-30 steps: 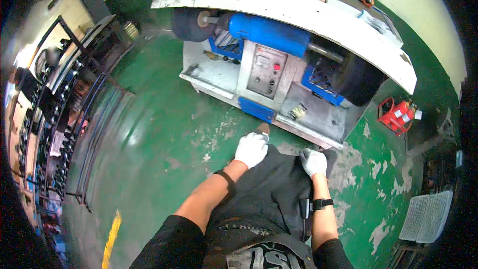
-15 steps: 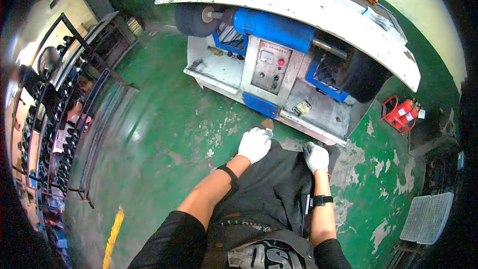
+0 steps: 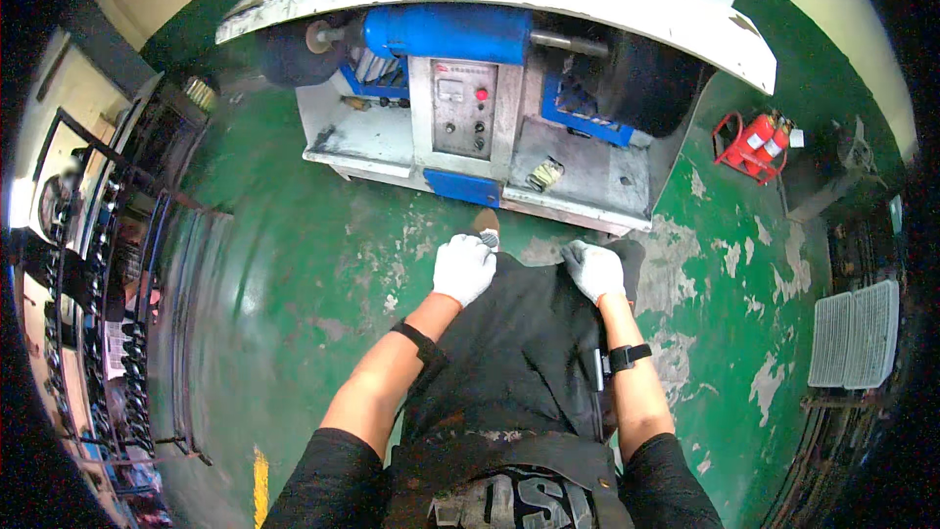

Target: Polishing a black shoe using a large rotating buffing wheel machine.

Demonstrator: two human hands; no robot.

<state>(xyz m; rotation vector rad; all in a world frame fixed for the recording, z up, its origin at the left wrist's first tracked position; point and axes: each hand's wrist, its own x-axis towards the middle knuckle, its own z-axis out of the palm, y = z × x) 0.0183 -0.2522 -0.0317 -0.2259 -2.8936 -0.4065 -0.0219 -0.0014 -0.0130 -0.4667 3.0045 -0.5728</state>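
My left hand (image 3: 464, 269), in a white glove, is closed at the left edge of the black apron (image 3: 509, 333) that spreads over my legs. On the apron's far right side, my right hand (image 3: 594, 271), gloved the same way, has its fingers curled in on the cloth. The fabric stretches between the two hands, and a corner of it sticks out past the right one. The fingertips themselves are partly hidden. A brown shoe tip (image 3: 487, 222) shows just beyond my left hand. Dark straps circle both forearms.
Ahead stands a white-and-blue polishing machine (image 3: 464, 108) with dark wheels and a control panel; a crumpled glove (image 3: 545, 173) lies on its right tray. Red fire extinguishers (image 3: 759, 142) stand to its right. A loaded rack (image 3: 108, 284) is at left, a white plastic basket (image 3: 854, 335) at right.
The view has turned, so the machine sits further left and the extinguishers have shifted left and up. Both hands stay on the apron; the right hand is angled more inward.
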